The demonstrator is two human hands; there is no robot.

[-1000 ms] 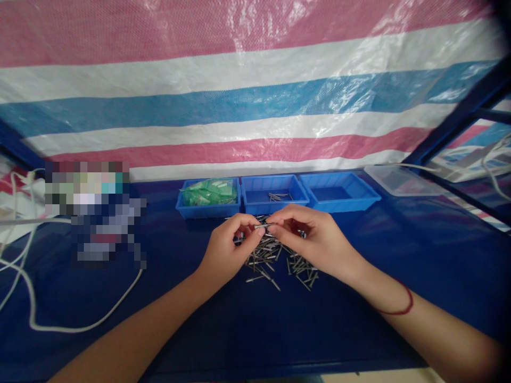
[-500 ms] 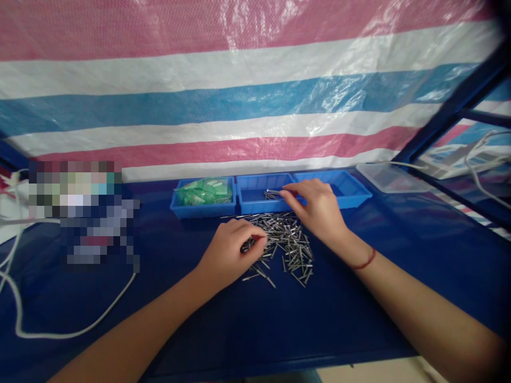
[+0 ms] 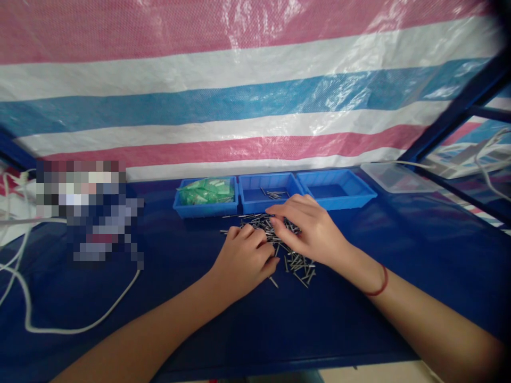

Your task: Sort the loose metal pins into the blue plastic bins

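The left hand point(image 3: 245, 255) and right hand point(image 3: 311, 230) rest on a heap of thin, shiny pins point(image 3: 298, 263), fingers bent; any grip is hidden.

Three blue trays point(image 3: 207, 210), two hands point(image 3: 245, 260), one pin pile point(image 3: 297, 263)

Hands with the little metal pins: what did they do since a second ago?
A second ago both hands held one pin up between them. The right hand reached to the middle blue tray, then came back onto the pile of pins. The left hand dropped to the pile, fingers curled. The other blue trays, green packets and white cable stayed put.
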